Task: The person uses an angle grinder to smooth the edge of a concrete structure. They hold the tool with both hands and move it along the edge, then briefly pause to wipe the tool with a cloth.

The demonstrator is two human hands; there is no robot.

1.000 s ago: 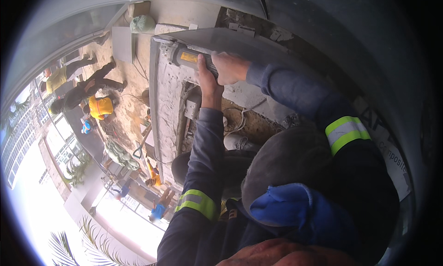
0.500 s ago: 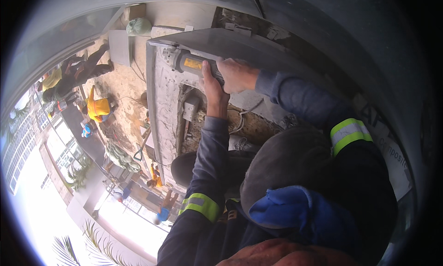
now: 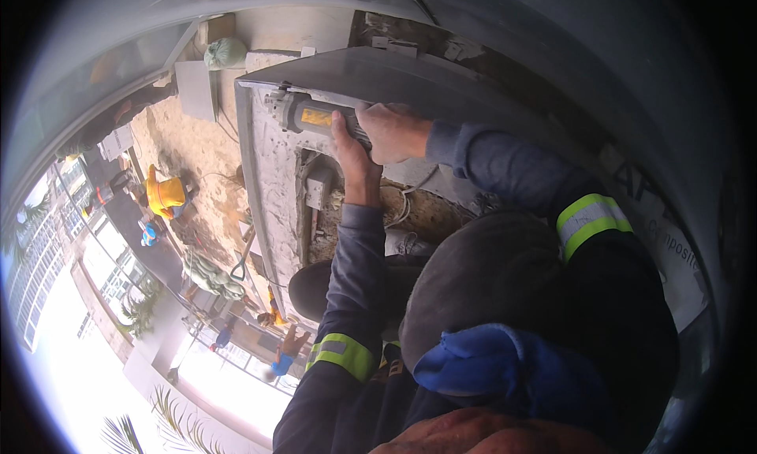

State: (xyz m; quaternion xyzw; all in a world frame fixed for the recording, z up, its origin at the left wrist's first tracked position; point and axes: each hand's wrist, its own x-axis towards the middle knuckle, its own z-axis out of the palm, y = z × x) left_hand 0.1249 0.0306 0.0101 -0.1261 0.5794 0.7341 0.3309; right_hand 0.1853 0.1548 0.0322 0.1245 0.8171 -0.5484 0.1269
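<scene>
I hold a grey angle grinder with a yellow label, its body lying roughly sideways with the gear head to the left. My left hand is wrapped round the body from below, thumb along its side. Behind it, my right hand grips the rear end. The grinder head is close to the inner edge of a dark grey panel, above a rough, plastered concrete ledge. I cannot make out the disc, nor whether it touches the panel.
Beneath my arms lies a recess with a grey box and a pale cable. To the left, a person in yellow crouches on bare ground. A green sack, a leaning board and piled sandbags are there too.
The grinder and both hands appear slightly further left and lower, along with much of the scene. A person in dark clothes at the left has shifted toward the picture's upper rim. Both grips stay the same.
</scene>
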